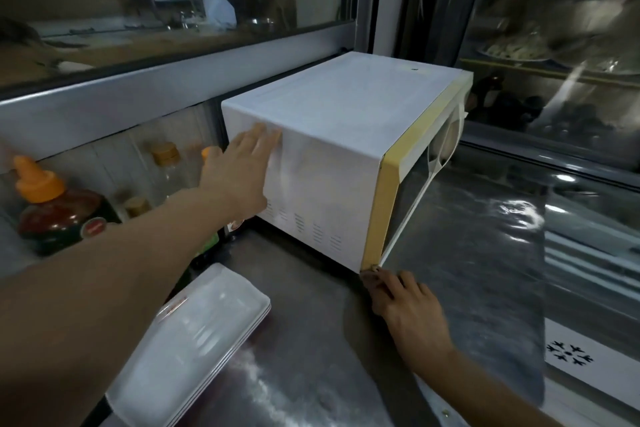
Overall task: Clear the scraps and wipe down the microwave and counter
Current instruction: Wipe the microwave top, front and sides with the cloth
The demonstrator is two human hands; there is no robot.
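While the white microwave [339, 135] sits mid-frame on the steel worktop [311, 340], the left hand [242, 170] lies flat, fingers straight, on its side and the right hand [405, 302] pinches its lower front corner; it looks boxy, heavy, rigid, best shifted by the casing.

White microwave [346, 135] with a yellowed front frame, standing on the steel counter [304, 350] with its vented side turned toward the camera. Door shut, glass front facing right, pale handle near the top of the front. Back end close under the window ledge. Counter dull and smeared with pale streaks near its front edge. No cloth or scraps discernible on either.
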